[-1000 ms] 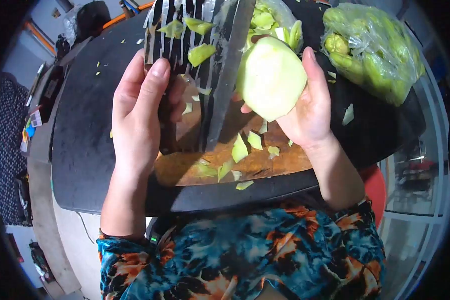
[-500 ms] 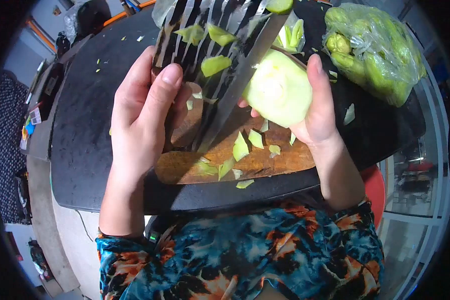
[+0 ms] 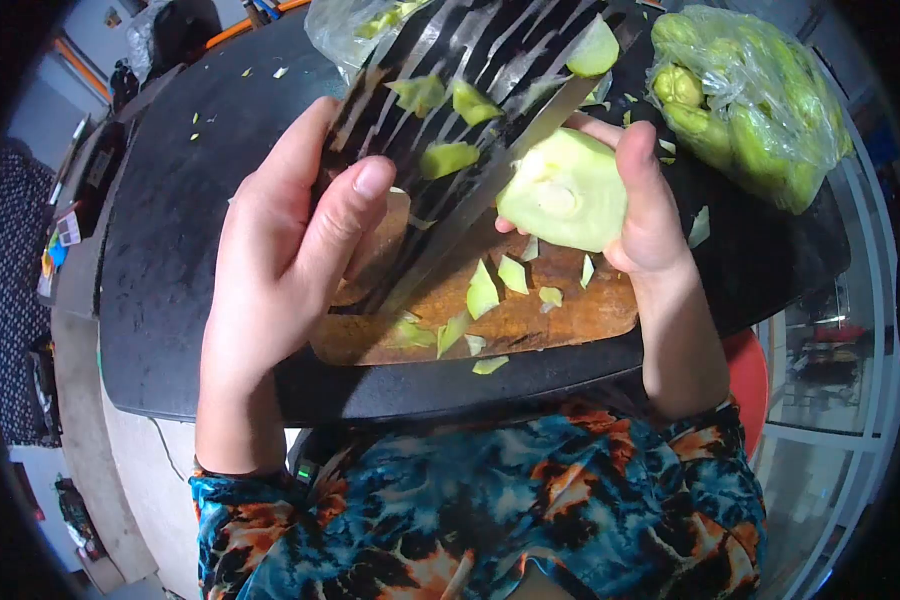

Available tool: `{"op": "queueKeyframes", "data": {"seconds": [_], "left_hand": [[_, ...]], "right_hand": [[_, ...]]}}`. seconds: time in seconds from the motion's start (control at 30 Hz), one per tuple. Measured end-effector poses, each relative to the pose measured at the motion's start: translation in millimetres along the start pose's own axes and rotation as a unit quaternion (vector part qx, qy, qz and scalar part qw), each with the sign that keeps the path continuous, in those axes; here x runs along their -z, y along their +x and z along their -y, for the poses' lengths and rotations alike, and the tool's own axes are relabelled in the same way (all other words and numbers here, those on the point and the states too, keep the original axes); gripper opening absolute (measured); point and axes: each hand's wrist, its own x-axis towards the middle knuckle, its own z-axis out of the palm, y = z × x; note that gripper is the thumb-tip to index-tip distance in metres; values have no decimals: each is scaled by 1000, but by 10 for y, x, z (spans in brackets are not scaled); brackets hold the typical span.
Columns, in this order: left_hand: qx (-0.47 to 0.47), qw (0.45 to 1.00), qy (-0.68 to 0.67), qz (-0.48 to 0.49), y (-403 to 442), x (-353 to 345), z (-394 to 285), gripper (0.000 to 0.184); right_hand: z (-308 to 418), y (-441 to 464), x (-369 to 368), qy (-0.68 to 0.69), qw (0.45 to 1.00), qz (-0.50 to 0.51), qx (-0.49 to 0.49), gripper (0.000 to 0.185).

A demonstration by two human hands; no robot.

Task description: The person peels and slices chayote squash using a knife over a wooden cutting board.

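My left hand (image 3: 275,225) is closed around a broad cleaver (image 3: 395,140) with a dark, striped-looking blade, raised at a tilt over the board. Green peel pieces (image 3: 450,158) stick to the blade's face, and a larger slice (image 3: 594,48) clings near its far edge. My right hand (image 3: 655,205) holds a pale peeled chayote (image 3: 565,190), its thumb along the right side and its fingers mostly hidden beneath. The blade's edge lies close against the chayote's upper left; whether it touches, I cannot tell. Below is a wooden cutting board (image 3: 530,315) with scattered peel (image 3: 482,292).
At the back right of the black table (image 3: 190,270) sits a clear plastic bag of green chayotes (image 3: 750,110). Another clear bag (image 3: 335,30) with green pieces lies behind the cleaver. A red stool (image 3: 745,375) stands beyond the table's right side.
The cleaver has tilted further right and come slightly nearer, showing the bag behind it. The larger slice has moved down and right with the blade. The chayote has tipped and lowered slightly.
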Motion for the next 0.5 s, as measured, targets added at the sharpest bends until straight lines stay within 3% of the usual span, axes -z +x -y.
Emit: {"op": "queueKeyframes", "data": {"seconds": [0.07,0.17,0.3,0.5], "left_hand": [[-16,999,33,9,-8,18,-1,30],[50,997,63,18,-30,10,-88,43],[41,998,-35,11,-20,-70,-24,39],[61,996,-61,19,-8,-108,-41,37]], "right_hand": [[18,-18,42,-16,1000,23,-10,69],[-6,-18,-1,18,1000,5,-13,68],[-43,-24,-136,57,996,-71,13,64],[-114,-26,-125,88,994,-65,23,61]]}}
